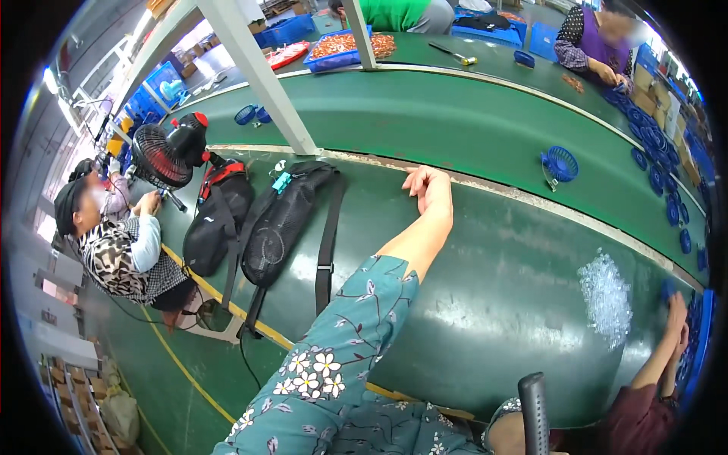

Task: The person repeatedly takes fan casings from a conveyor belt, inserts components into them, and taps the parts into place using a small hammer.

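My left arm, in a teal flowered sleeve, reaches across the green bench (485, 303). At the bench's far edge is my left hand (432, 191), bent at the wrist beside the metal rail (500, 195). Its fingers are loosely bent and slightly apart, with nothing visible in them. My right hand is out of view; only a bit of bare skin below a teal patterned edge shows at the bottom. On the green conveyor belt beyond the rail, a blue round plastic basket-like part (561, 164) lies to the right of my left hand.
Left of my arm lie two black bags (280, 227) with straps and a black fan (163, 155). Small clear plastic pieces (605, 299) form a pile at right, near a co-worker's hands (675, 322). A black handle (534, 413) rises at the bottom. Other people work around the belt.
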`<state>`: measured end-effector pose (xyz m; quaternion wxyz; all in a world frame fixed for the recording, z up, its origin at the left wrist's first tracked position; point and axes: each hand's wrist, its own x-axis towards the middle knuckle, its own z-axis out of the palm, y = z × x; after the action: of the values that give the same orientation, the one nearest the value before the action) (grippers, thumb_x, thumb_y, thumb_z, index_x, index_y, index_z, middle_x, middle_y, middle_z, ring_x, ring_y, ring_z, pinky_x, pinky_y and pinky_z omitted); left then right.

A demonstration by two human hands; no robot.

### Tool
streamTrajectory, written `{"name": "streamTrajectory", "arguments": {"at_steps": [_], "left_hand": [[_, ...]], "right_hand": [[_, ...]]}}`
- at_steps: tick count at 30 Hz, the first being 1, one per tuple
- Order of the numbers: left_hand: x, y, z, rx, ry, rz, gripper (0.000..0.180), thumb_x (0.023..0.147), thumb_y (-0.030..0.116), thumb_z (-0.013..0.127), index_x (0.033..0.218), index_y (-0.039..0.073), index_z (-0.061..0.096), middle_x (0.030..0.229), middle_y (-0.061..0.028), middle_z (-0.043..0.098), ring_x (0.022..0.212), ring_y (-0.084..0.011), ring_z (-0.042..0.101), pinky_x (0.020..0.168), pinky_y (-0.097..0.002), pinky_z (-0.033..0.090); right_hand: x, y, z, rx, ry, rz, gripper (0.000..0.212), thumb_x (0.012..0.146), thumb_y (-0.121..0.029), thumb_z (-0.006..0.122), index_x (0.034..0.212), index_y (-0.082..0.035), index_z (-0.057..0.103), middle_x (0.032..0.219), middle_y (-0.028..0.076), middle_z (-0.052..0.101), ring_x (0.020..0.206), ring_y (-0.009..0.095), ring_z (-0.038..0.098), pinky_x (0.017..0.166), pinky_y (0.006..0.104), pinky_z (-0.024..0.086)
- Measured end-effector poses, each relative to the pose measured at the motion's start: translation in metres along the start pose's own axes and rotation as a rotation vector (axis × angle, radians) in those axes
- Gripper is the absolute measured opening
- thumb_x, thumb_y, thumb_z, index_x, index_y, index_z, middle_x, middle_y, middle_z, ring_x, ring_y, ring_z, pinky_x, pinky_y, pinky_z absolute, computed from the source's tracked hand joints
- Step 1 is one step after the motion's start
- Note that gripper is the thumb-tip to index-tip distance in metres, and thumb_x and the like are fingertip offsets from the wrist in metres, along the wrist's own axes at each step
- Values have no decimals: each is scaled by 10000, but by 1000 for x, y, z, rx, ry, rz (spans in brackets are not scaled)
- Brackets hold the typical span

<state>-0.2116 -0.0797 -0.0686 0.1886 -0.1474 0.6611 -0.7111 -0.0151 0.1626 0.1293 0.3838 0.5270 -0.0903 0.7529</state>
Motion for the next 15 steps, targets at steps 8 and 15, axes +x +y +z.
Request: {"name": "streamTrajectory", "arguments": {"at_steps": [8, 15], "left_hand": [[4, -3, -30, -105, 58, -51, 265, 850, -45, 473, 1031, 23, 654, 621, -15, 642, 408, -109, 500, 408, -255, 416], [-14, -34, -24, -423, 305, 182, 204, 784, 188, 608, 870, 26, 697, 738, -119, 678, 578, -241, 653, 406, -322, 417]], "right_hand": [[7, -7, 7, -44, -96, -6, 273, 684, 31, 627, 701, -123, 401, 488, -73, 482, 365, 36, 453, 340, 223, 386], [1, -8, 10, -8, -110, 142, 314, 670, 88, 577, 630, -134, 359, 474, -43, 476, 350, 55, 445, 333, 239, 367]]}}
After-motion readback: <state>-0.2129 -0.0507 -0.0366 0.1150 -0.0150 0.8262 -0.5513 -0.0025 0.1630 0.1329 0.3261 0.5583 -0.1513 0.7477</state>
